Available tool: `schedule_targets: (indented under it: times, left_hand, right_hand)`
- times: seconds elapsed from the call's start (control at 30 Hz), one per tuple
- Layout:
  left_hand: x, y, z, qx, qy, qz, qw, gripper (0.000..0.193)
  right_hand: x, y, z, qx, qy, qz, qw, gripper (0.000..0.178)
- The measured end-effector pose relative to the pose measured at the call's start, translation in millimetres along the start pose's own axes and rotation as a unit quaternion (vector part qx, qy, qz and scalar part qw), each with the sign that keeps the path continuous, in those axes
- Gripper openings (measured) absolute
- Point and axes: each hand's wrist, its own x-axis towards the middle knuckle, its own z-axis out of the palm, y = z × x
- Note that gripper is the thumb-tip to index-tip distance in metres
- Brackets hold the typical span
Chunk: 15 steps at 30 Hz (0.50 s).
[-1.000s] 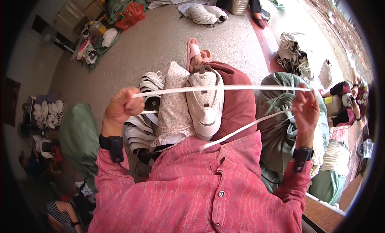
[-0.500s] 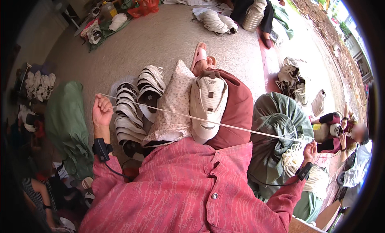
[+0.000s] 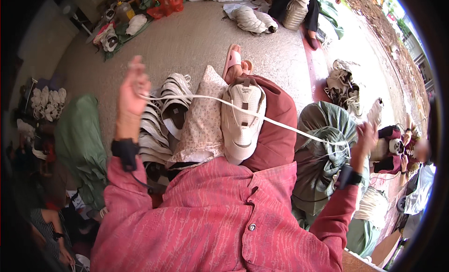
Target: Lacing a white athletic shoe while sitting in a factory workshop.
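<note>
A white shoelace (image 3: 276, 122) runs slackly across my lap, over a white sneaker (image 3: 244, 124) that lies on my thigh with its toe toward me. At the left, my left hand (image 3: 133, 89) is raised, closed on one end of the lace, though its fingertips are smeared by motion. Farther right, my right hand (image 3: 367, 137) is up beside a green sack (image 3: 322, 117), close to the lace's other end. Blur hides whether those fingers hold it. A flowered cloth (image 3: 203, 117) covers my other leg.
Rows of nested white shoe uppers (image 3: 175, 101) stand left of the cloth. A green bag (image 3: 82, 145) is farther left. A bundle of pale laces (image 3: 372, 206) lies at the lower right. More shoes (image 3: 343, 87) sit on the ground at right. Other people work nearby.
The lace was taut between both hands and is now slack. My left hand has moved up and slightly right; my right hand has risen.
</note>
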Motion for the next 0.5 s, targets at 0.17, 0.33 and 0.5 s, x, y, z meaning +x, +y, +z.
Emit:
schedule_targets:
  times: [0.17, 0.33, 0.5]
  left_hand:
    - [-26, -121, 104, 0.269, -0.077, -0.116, 0.953, 0.044]
    - [-40, -185, 84, 0.44, -0.241, -0.056, 0.863, 0.022]
    - [-49, -187, 92, 0.475, -0.227, 0.018, 0.85, 0.015]
  right_hand:
    - [-142, -24, 156, -0.146, -0.262, -0.195, 0.934, 0.018]
    - [-212, 5, 186, -0.077, -0.363, -0.007, 0.928, 0.009]
    - [-227, -14, 176, -0.104, -0.418, 0.095, 0.897, 0.013]
